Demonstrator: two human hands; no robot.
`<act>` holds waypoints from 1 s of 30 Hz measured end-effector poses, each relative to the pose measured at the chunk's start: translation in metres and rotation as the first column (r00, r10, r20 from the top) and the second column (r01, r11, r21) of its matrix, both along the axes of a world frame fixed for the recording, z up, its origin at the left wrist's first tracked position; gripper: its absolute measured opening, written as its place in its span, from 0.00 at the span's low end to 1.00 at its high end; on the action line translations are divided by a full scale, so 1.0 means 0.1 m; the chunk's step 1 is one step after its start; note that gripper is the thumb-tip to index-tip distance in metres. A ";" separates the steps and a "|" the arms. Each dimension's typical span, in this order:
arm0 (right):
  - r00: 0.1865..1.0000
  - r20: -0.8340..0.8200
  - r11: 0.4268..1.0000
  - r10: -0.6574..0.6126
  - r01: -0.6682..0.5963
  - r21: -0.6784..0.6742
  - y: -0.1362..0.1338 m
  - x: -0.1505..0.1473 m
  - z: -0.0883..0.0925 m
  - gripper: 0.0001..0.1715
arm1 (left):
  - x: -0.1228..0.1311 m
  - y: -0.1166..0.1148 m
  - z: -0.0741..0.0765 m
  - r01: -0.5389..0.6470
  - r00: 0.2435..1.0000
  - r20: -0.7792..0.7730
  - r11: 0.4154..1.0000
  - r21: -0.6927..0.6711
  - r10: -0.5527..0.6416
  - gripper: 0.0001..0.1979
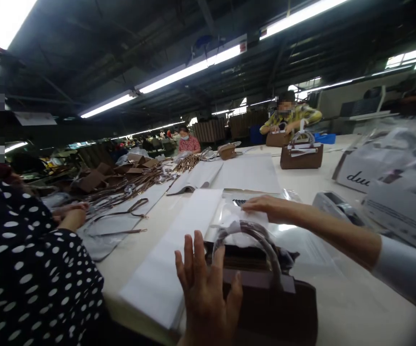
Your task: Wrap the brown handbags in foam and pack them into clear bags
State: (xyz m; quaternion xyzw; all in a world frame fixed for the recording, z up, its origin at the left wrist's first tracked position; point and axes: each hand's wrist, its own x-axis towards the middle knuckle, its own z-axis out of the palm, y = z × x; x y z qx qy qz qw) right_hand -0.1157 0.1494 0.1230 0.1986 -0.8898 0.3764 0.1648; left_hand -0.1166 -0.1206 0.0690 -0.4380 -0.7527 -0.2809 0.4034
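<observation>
A dark brown handbag [276, 312] stands at the front of the table, its top gaping and its arched handles [273, 257] covered in clear plastic wrap. My left hand [206, 283] is open in front of the bag's left side, fingers spread upward and overlapping the near handle; I cannot tell whether it touches. Reaching across from the right, my right hand [265, 206] is above the far side of the bag, its fingers bent onto crumpled white tissue paper [246, 230]. Clear plastic film [312, 245] lies behind and beside the bag.
White sheets [179, 240] lie left of the bag. A tape dispenser [337, 206] and printed white bags [402, 192] stand to the right. Brown straps [121, 211] are heaped at left, beside a person in a polka-dot top [31, 254]. Another brown handbag [301, 156] stands farther back, near another person.
</observation>
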 end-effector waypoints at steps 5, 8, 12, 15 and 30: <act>0.994 -0.075 0.954 0.079 -0.054 0.294 -0.20 0.04 0.06 0.07 | 0.02 0.34 -0.14 -0.130 0.991 0.013 0.991 0.009 0.130 0.23; 0.989 -0.076 0.919 0.127 -0.088 0.385 -0.28 0.03 0.11 0.04 | 0.02 0.49 -0.11 -0.206 0.978 0.040 0.978 0.020 0.205 0.21; 0.996 -0.089 0.932 0.032 0.003 0.362 -0.39 0.22 0.09 0.12 | -0.03 0.54 -0.11 -0.187 0.980 0.079 0.981 0.046 0.183 0.11; 0.909 -0.274 0.910 -0.315 0.371 0.183 -0.58 0.53 -0.05 0.27 | -0.09 0.51 -0.12 -0.097 0.990 0.109 0.991 0.088 0.087 0.10; 0.619 0.004 0.608 -0.785 0.770 0.191 -0.70 0.42 -0.47 0.28 | 0.69 -0.50 -0.74 0.258 0.966 -0.007 0.966 0.018 -0.258 0.13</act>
